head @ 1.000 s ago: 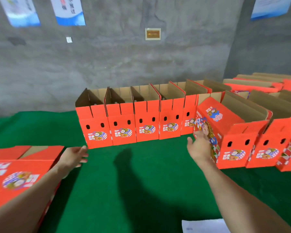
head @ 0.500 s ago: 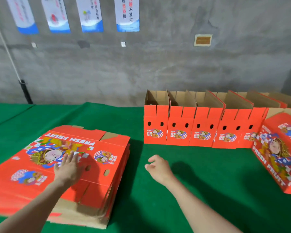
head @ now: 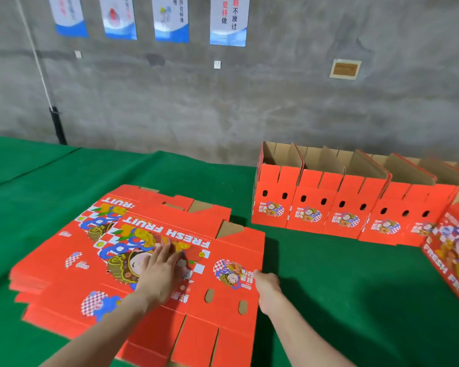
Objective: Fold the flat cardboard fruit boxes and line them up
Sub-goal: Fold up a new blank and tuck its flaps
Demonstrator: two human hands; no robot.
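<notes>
The red cardboard flat box [head: 224, 324] is pressed by the spread left hand [head: 159, 276], its edge gripped by the right hand [head: 268, 288]; open-topped folded boxes [head: 313, 192] are lined beyond.

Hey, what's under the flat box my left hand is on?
More flat boxes, stacked and sticking out to its left. The left hand rests on the top flat box. How many is hidden.

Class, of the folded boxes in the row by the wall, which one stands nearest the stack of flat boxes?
The leftmost box, the row's end one: only green cloth separates it from the flat stack.
</notes>
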